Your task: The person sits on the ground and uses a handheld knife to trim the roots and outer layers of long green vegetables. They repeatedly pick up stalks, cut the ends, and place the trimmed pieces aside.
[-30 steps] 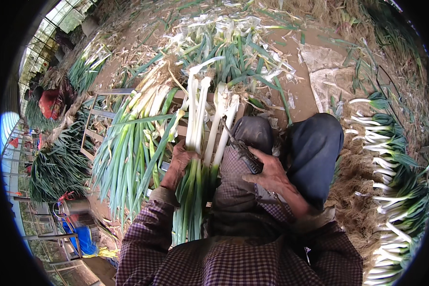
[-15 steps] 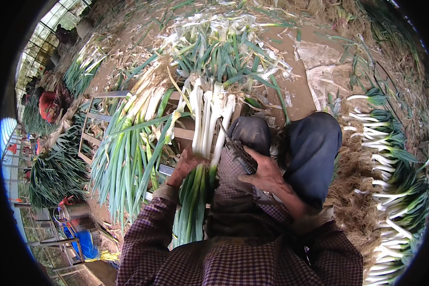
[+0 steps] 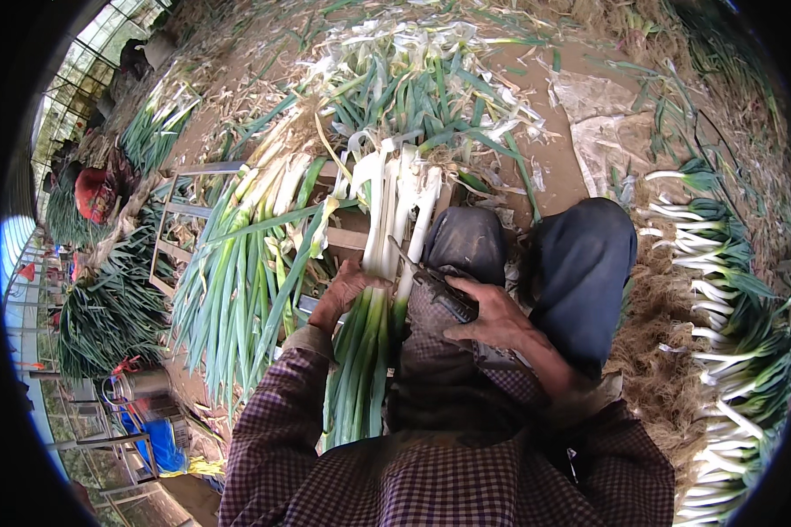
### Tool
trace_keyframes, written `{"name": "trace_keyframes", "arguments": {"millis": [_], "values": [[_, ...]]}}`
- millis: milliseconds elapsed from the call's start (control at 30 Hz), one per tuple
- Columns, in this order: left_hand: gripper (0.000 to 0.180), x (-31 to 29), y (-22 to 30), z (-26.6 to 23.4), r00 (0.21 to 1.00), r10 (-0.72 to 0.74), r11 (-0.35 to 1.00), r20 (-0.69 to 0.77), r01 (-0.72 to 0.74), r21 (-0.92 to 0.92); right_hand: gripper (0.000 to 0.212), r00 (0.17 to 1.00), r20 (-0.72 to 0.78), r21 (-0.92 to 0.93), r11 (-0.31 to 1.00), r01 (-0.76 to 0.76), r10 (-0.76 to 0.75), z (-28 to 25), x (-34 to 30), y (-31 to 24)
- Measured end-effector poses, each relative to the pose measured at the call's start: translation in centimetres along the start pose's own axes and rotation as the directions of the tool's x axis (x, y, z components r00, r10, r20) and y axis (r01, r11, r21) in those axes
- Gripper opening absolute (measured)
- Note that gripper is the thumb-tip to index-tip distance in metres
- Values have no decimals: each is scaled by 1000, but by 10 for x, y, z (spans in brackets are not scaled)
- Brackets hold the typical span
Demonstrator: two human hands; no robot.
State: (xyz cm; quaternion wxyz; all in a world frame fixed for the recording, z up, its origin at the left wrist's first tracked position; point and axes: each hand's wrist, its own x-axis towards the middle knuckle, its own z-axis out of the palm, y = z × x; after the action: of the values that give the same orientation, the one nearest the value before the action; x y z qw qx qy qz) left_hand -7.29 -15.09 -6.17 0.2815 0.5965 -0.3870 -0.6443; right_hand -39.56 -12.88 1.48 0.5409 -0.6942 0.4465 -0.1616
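At the centre of the frame, my left hand (image 3: 347, 285) clasps leeks (image 3: 373, 211), their white stalks bunched tighter than a second ago. To its right, my right hand (image 3: 497, 316) grips a dark tool (image 3: 444, 294); fingers hide much of it, so I cannot tell its kind. Littered brown ground (image 3: 554, 167) spreads above; a paned wall (image 3: 83, 61) curves at upper left.

Here's the left grip (image 3: 353, 286), wrapped round some leeks (image 3: 376, 220), white ends pointing away, greens toward the body! The right grip (image 3: 492, 318) has a dark tool (image 3: 442, 292), its tip at the stalks. A leafy heap (image 3: 237, 272) lies left; roots (image 3: 655, 386) and a white-stemmed row (image 3: 707, 303) run down the right.
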Motion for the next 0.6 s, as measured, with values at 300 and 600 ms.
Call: {"name": "trace_keyframes", "arguments": {"millis": [300, 600], "values": [[51, 9, -11, -3, 989, -124, 973, 79, 137, -186, 90, 991, -127, -9, 999, -31, 30, 0, -2, 1], [48, -28, 3, -4, 996, -66, 986, -57, 56, -160, 88, 983, -182, -34, 999, 14, -20, 2, -5, -3]]}}
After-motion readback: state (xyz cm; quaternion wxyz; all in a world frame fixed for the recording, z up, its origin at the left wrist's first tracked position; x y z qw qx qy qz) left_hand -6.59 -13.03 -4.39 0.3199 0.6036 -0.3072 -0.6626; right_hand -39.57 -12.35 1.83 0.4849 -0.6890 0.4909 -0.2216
